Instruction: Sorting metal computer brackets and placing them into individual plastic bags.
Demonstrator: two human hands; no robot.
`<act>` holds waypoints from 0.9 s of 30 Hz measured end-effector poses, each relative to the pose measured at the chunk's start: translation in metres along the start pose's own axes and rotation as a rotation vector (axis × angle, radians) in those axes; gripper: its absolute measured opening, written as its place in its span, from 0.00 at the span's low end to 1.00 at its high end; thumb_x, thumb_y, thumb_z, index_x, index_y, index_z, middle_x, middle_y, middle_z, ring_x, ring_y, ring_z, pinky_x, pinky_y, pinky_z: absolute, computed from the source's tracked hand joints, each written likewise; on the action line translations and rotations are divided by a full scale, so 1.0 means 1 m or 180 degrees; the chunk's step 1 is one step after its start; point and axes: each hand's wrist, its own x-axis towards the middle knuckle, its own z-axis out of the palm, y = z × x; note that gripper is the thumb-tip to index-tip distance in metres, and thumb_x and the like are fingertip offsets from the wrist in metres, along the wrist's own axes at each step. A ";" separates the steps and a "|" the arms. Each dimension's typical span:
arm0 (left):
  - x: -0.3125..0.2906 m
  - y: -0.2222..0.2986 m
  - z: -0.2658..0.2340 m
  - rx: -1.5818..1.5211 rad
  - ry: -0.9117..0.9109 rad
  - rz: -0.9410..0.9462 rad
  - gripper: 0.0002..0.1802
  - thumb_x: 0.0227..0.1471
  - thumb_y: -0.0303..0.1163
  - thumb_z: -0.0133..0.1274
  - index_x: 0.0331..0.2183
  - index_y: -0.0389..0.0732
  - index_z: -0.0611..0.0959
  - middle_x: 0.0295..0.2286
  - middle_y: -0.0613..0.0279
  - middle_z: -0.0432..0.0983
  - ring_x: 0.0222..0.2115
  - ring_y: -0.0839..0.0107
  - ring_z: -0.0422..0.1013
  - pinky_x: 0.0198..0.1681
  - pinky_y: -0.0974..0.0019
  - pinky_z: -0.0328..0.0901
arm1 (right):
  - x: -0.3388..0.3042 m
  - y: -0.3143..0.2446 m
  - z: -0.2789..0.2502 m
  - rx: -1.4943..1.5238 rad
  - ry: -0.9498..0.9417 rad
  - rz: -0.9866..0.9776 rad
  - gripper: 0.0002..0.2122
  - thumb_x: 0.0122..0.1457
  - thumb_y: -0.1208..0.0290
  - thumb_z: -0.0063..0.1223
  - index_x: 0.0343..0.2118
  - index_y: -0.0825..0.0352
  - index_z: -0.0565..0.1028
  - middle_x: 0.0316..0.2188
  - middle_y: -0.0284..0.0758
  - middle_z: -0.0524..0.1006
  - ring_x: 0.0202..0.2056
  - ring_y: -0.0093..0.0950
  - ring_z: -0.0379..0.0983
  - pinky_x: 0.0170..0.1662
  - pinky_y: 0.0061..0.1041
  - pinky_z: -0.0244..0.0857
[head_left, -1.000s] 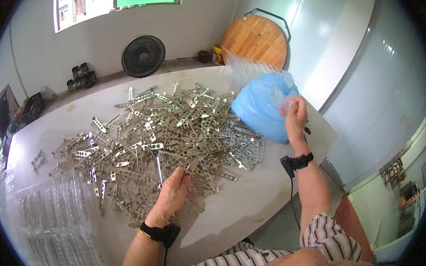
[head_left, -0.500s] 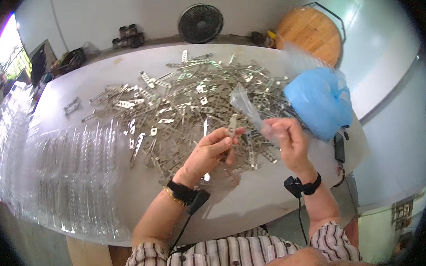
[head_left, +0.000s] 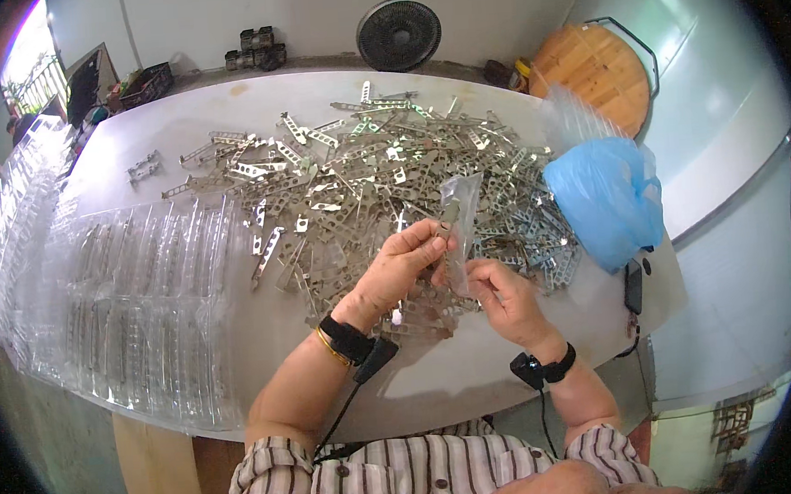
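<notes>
My left hand pinches a flat, perforated metal strip between thumb and fingers, its end pointing up. Right up against the strip is a small clear plastic bag; whether the strip lies inside it or behind it I cannot tell. My right hand is closed on the bag's lower end. Beneath and beyond both hands spreads a large heap of similar silvery perforated strips on the white table.
Clear plastic trays holding metal strips are stacked on the left. To the right sit a blue plastic bag and a small dark device. A black fan and a round wooden board stand beyond the table.
My right hand has moved left with the clear bag, which now stands against the metal strip. My left hand keeps its hold on the strip. The whole view has shifted slightly.
</notes>
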 end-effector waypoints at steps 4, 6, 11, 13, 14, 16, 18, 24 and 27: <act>-0.003 0.005 0.001 0.0383 0.0207 -0.0029 0.07 0.66 0.31 0.48 0.41 0.39 0.79 0.32 0.71 0.73 0.27 0.79 0.68 0.32 0.73 0.64 | -0.010 0.000 -0.006 0.0092 -0.0476 0.0798 0.04 0.64 0.76 0.52 0.40 0.67 0.73 0.43 0.42 0.79 0.41 0.36 0.79 0.40 0.30 0.71; -0.005 0.008 0.003 0.0300 0.0294 -0.0054 0.07 0.66 0.30 0.48 0.41 0.40 0.79 0.32 0.71 0.74 0.27 0.79 0.67 0.32 0.73 0.64 | -0.010 -0.002 -0.011 0.0021 -0.0671 0.0893 0.04 0.65 0.78 0.51 0.41 0.71 0.73 0.39 0.39 0.80 0.42 0.26 0.79 0.41 0.24 0.72; -0.006 0.013 0.008 0.0646 -0.0053 -0.0083 0.07 0.66 0.32 0.47 0.39 0.41 0.78 0.26 0.74 0.68 0.26 0.81 0.64 0.31 0.75 0.61 | 0.006 0.013 -0.027 0.1779 0.0032 0.1467 0.11 0.68 0.66 0.50 0.46 0.67 0.71 0.43 0.35 0.79 0.45 0.24 0.76 0.47 0.25 0.70; -0.006 0.012 0.010 0.0796 -0.0156 -0.0219 0.07 0.66 0.31 0.47 0.39 0.40 0.78 0.26 0.74 0.68 0.26 0.82 0.64 0.31 0.75 0.61 | 0.023 0.000 -0.033 0.2249 0.0248 0.1576 0.14 0.69 0.61 0.49 0.47 0.67 0.71 0.41 0.32 0.78 0.41 0.21 0.74 0.47 0.23 0.68; -0.005 0.010 0.012 0.0930 -0.0243 -0.0206 0.07 0.66 0.32 0.48 0.39 0.40 0.78 0.26 0.75 0.68 0.26 0.82 0.64 0.32 0.75 0.61 | 0.028 0.002 -0.032 0.2267 0.0281 0.1586 0.14 0.69 0.61 0.49 0.47 0.67 0.71 0.41 0.32 0.78 0.41 0.21 0.74 0.47 0.23 0.68; -0.003 0.008 0.015 0.1081 -0.0343 -0.0224 0.07 0.66 0.32 0.49 0.39 0.40 0.79 0.26 0.76 0.68 0.27 0.82 0.65 0.32 0.76 0.61 | 0.034 0.010 -0.030 0.2116 0.0304 0.1364 0.14 0.68 0.61 0.52 0.46 0.67 0.72 0.39 0.30 0.77 0.38 0.18 0.72 0.45 0.21 0.67; -0.003 0.007 0.017 0.1218 -0.0325 -0.0179 0.07 0.66 0.31 0.49 0.39 0.40 0.78 0.27 0.75 0.68 0.27 0.82 0.64 0.31 0.76 0.61 | 0.043 0.014 -0.024 0.2173 0.0413 0.1222 0.11 0.67 0.64 0.54 0.44 0.65 0.73 0.36 0.28 0.77 0.36 0.16 0.72 0.44 0.20 0.66; -0.003 0.005 0.008 0.1355 -0.0073 -0.0178 0.07 0.66 0.31 0.49 0.38 0.39 0.78 0.30 0.73 0.68 0.26 0.81 0.64 0.29 0.74 0.61 | 0.051 0.020 -0.014 0.2346 0.1013 0.0944 0.05 0.66 0.68 0.54 0.36 0.64 0.76 0.30 0.27 0.78 0.34 0.17 0.73 0.41 0.20 0.68; -0.002 0.005 0.004 0.1653 -0.0204 -0.0145 0.09 0.66 0.32 0.48 0.39 0.37 0.78 0.32 0.71 0.68 0.26 0.81 0.64 0.29 0.74 0.62 | 0.048 0.027 -0.009 0.2280 0.0752 0.0994 0.06 0.67 0.68 0.54 0.37 0.64 0.76 0.29 0.28 0.78 0.34 0.17 0.74 0.40 0.21 0.68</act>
